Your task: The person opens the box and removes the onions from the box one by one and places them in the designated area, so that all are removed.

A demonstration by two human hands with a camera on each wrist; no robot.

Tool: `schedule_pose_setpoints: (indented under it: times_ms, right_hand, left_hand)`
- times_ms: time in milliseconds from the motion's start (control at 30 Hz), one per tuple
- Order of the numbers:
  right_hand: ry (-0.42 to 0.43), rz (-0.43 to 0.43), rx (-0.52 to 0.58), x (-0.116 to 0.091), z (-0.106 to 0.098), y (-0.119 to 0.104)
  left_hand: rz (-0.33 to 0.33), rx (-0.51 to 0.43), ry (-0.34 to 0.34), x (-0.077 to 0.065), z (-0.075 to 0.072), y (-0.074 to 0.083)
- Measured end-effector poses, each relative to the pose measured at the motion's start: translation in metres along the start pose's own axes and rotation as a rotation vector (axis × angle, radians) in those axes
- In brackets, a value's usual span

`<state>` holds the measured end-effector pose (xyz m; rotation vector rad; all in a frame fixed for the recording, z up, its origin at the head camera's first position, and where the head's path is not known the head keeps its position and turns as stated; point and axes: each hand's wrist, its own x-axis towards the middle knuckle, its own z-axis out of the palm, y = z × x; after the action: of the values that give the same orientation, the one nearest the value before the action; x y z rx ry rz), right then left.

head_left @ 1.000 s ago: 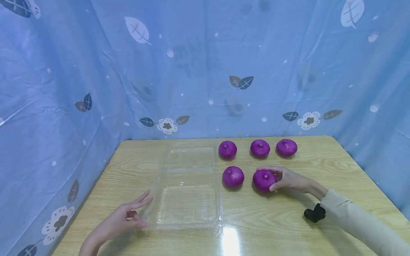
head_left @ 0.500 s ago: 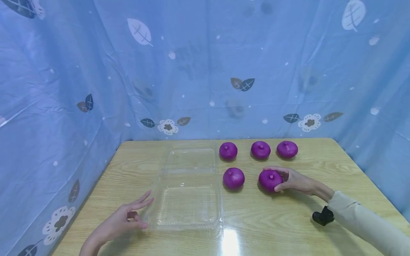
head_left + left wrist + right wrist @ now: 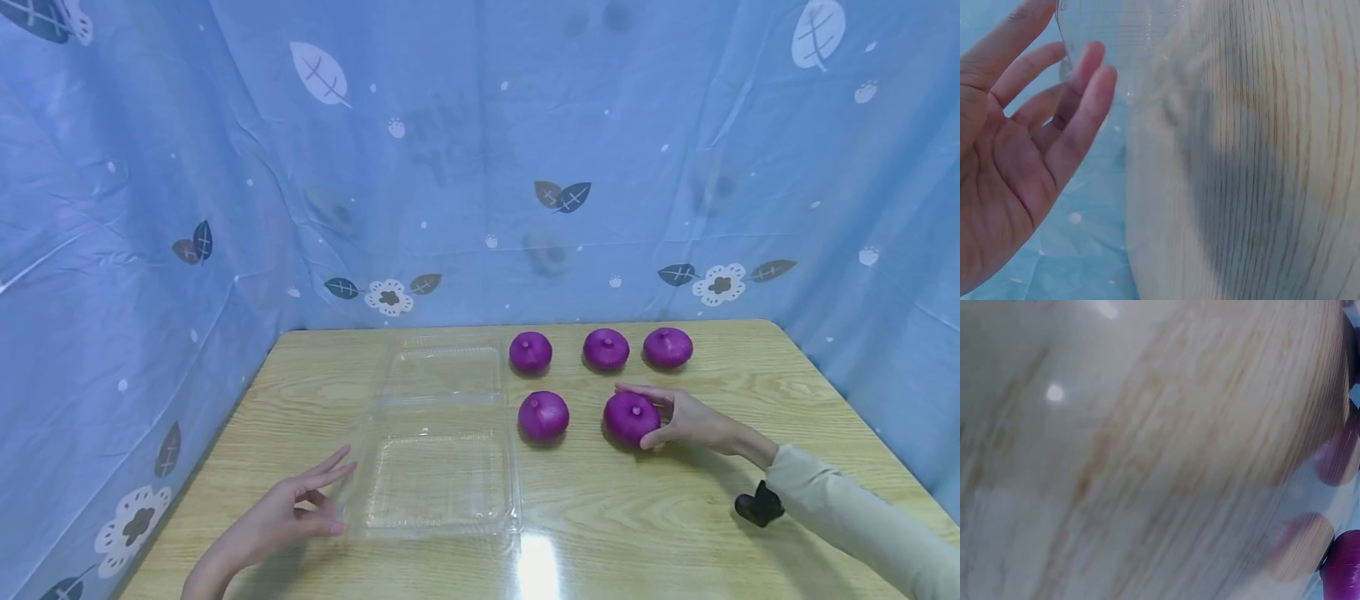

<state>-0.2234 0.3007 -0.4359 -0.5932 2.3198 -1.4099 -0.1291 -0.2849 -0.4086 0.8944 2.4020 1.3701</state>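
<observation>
My right hand (image 3: 693, 418) grips a red onion (image 3: 628, 419) on the right half of the table, thumb on the near side and fingers round the far side. In the right wrist view only fingertips (image 3: 1304, 550) and part of a red onion (image 3: 1342, 565) show at the right edge. On the left, my left hand (image 3: 281, 512) pinches the near left rim of a clear plastic box (image 3: 442, 531), other fingers spread out. The left wrist view shows the thumb and fingertips right at the plastic edge. The box's hinged lid (image 3: 450, 400) lies opened behind it.
One red onion (image 3: 543, 416) sits between the box and my right hand. Behind stand three more: a left onion (image 3: 530, 352), a middle onion (image 3: 606, 349) and a right onion (image 3: 667, 347). A blue curtain (image 3: 450, 167) encloses the wooden table (image 3: 622, 533).
My right hand has shifted a little to the right with the red onion in its grip. The left hand, the box and the other onions stay in place.
</observation>
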Motion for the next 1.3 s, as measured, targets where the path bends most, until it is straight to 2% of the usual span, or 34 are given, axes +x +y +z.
schedule_pose_setpoints:
  times_ms: [167,400,567,833,933,1133,1233,1300]
  right_hand:
    - [0.025,-0.015,-0.015,-0.001,0.0,0.0]
    - [0.055,-0.014,-0.071,-0.001,0.001,-0.001]
    - [0.097,-0.028,-0.13,-0.003,0.003,0.001]
    - [0.124,-0.08,-0.174,-0.006,0.007,0.002]
    - [0.132,-0.075,-0.178,-0.008,0.007,0.002]
    - [0.121,-0.052,-0.07,-0.011,0.008,0.0]
    - [0.11,-0.075,-0.017,-0.012,0.008,0.0]
    - [0.129,-0.091,0.013,-0.012,0.009,0.0]
  left_hand:
    - [0.014,0.06,0.01,-0.001,-0.001,0.001]
    - [0.072,0.184,0.081,-0.001,0.001,0.002]
    - [0.074,0.191,0.113,-0.002,0.003,0.002]
    - [0.035,0.193,0.157,-0.003,0.005,0.001]
    - [0.017,0.179,0.176,-0.003,0.004,-0.001]
    - [-0.081,0.152,0.184,0.001,0.002,-0.008]
    - [-0.107,0.14,0.192,0.002,0.003,-0.009]
    - [-0.092,0.131,0.187,0.002,0.004,-0.01]
